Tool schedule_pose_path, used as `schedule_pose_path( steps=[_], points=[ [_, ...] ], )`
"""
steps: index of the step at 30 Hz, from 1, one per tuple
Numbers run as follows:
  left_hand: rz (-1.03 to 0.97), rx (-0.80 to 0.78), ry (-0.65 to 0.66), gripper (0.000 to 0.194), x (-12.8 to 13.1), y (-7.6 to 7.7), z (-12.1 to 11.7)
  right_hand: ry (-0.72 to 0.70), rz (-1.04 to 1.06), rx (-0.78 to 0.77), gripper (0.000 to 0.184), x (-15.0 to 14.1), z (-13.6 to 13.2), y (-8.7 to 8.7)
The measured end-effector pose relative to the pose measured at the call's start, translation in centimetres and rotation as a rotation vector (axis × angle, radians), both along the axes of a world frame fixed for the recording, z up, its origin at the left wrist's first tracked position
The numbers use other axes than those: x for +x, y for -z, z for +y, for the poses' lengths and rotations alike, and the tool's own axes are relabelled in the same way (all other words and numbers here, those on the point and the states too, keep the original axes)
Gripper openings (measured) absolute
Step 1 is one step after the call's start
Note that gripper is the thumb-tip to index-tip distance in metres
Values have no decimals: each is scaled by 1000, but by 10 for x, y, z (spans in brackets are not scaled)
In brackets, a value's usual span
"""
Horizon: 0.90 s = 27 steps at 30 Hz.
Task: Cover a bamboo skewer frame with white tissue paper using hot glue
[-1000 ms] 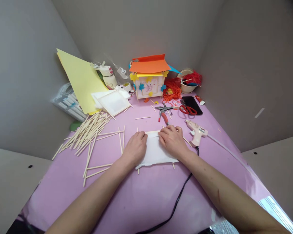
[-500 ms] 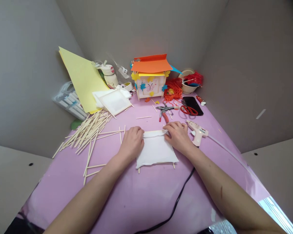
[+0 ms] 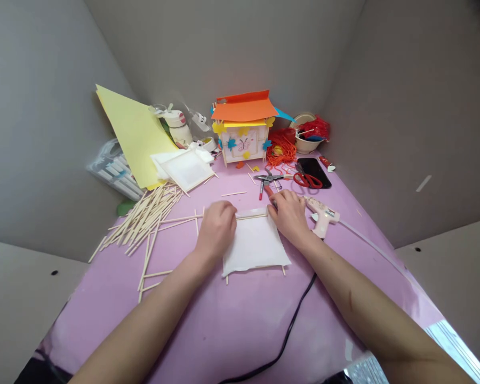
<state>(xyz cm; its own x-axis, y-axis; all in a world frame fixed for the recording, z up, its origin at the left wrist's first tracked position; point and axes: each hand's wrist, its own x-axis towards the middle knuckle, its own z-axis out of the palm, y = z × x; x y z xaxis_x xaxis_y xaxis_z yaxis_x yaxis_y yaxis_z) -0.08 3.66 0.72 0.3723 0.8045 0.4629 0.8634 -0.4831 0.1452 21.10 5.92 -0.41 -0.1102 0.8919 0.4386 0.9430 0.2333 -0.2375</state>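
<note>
A thin white sheet point(image 3: 256, 242), like tissue paper or fabric, lies over a frame of wooden sticks. The frame's stick ends point(image 3: 227, 280) stick out at the near side. At the sheet's far left corner, my left hand point(image 3: 218, 226) has its fingers closed on the edge. My right hand point(image 3: 288, 213) pinches the far right corner between thumb and fingers. Between the hands a wooden stick point(image 3: 253, 216) shows across the sheet, with a strip of the sheet beyond it. My fingers partly hide both corners.
A glue gun point(image 3: 322, 213) lies right of my right hand, its black cable point(image 3: 292, 325) running nearer. Beyond are pliers point(image 3: 269, 178), red scissors point(image 3: 307, 180), a phone point(image 3: 316, 170) and a decorated little house point(image 3: 244, 133). Loose sticks point(image 3: 148, 216) and white framed panels point(image 3: 190, 169) lie left.
The sheet's far edge, folded toward me over the stick before, now extends away beyond it and the stick shows. My right hand has moved slightly away from me; the view has shifted a little.
</note>
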Motion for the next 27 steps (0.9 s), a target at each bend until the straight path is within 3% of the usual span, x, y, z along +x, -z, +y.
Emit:
schedule_pose_path(
  steps=[3, 5, 7, 11, 19, 27],
  points=[
    [87, -84, 268, 22, 5, 10, -19, -240, -59, -10, 17, -2, -13, -4],
    [128, -146, 300, 24, 6, 17, -23, -429, -109, -50, 20, -6, -20, -2],
    [147, -159, 266, 29, 6, 22, -20, -505, -132, -62, 23, -10, -24, 3],
    [203, -167, 195, 37, 5, 25, -13, -479, -145, -51, 28, -15, -24, 11],
    [258, -192, 152, 39, 5, 24, -17, -473, -162, -58, 31, -15, -25, 12],
    [237, -179, 67, 35, 3, 19, -24, -511, -123, -43, 34, -15, -26, 16]
  ],
)
